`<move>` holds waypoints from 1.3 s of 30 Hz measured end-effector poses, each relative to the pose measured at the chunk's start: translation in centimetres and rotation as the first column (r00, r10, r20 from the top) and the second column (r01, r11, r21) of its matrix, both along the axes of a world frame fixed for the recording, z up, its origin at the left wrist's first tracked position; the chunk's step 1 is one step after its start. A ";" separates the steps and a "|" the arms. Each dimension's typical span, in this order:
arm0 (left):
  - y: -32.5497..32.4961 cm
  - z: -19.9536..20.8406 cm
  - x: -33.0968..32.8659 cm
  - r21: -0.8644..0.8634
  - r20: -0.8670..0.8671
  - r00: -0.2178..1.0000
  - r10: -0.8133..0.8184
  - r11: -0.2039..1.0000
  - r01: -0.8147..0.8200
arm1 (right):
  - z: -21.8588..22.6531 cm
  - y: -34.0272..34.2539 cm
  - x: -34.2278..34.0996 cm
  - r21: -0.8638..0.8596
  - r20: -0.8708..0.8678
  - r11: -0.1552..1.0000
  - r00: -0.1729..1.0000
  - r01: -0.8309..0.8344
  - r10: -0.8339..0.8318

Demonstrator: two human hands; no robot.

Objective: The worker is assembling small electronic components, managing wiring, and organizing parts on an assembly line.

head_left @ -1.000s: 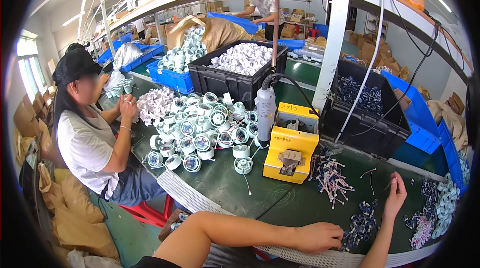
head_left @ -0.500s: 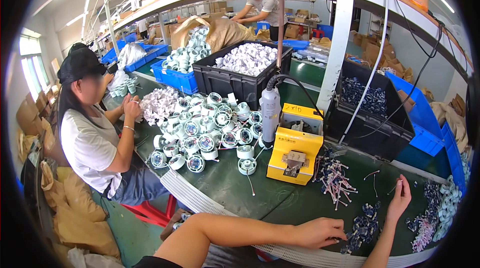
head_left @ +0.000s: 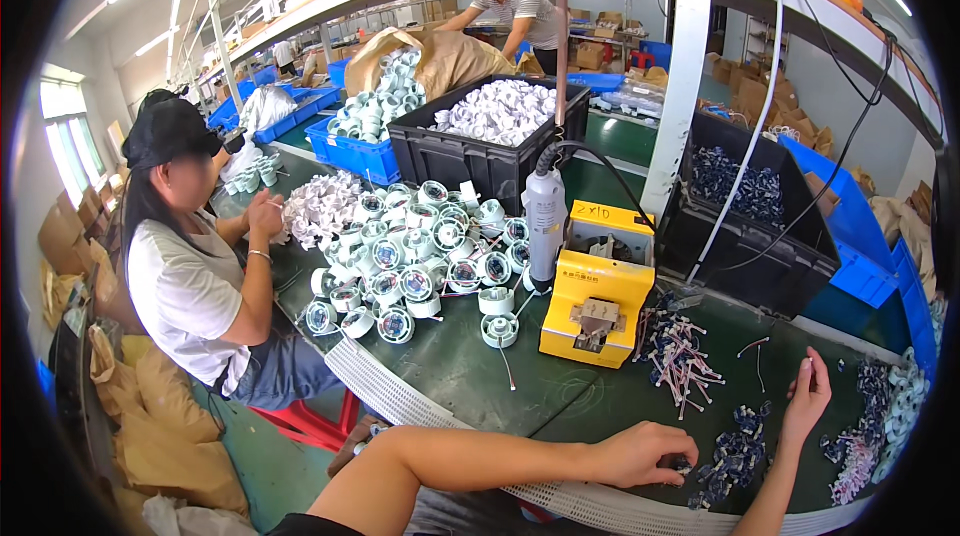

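My left hand (head_left: 648, 454) reaches across the lower middle, fingers curled in a pinch on a small dark circuit board (head_left: 682, 465) at the edge of a pile. That pile of small dark circuit boards (head_left: 734, 458) lies on the green tabletop between my two hands. My right hand (head_left: 808, 398) is raised to the right of it, thumb and fingers drawn together; whatever they hold is too small to make out. A loose thin wire (head_left: 758, 348) lies just left of the right hand. Boards with pink-and-white wires (head_left: 684, 361) are heaped beyond the pile.
A yellow machine (head_left: 594, 306) stands beside a grey cylindrical tool (head_left: 544, 226). Pale green round housings (head_left: 405, 261) crowd the table's left. Black crates hold white parts (head_left: 497, 114) and dark parts (head_left: 735, 186). A co-worker (head_left: 200, 266) sits at left; more wired parts (head_left: 858, 436) lie far right.
My left hand has shifted slightly, and a small dark board now shows at its fingertips. My right hand has moved a little to the right. The person at the back has bent and shifted.
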State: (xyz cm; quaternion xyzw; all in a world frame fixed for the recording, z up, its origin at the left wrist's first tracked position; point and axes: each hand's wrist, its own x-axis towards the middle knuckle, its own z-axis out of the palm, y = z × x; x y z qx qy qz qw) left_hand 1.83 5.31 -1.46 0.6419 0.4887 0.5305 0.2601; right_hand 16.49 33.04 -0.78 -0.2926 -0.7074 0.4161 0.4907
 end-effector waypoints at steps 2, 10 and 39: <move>-0.2 0.3 -0.2 -0.015 0.012 1.000 -0.001 1.000 0.001 | 0.0 0.1 0.0 -0.002 0.011 1.000 1.000 -0.015 0.015; -1.0 0.8 -1.6 -0.131 0.001 0.998 0.068 0.989 -0.067 | 0.0 -1.0 -0.7 0.106 0.029 0.994 0.999 -0.034 0.031; -1.6 0.3 -5.2 0.239 -0.395 0.909 0.132 0.970 -0.036 | 1.3 -8.2 -2.4 -0.196 0.199 0.875 0.856 -0.442 0.477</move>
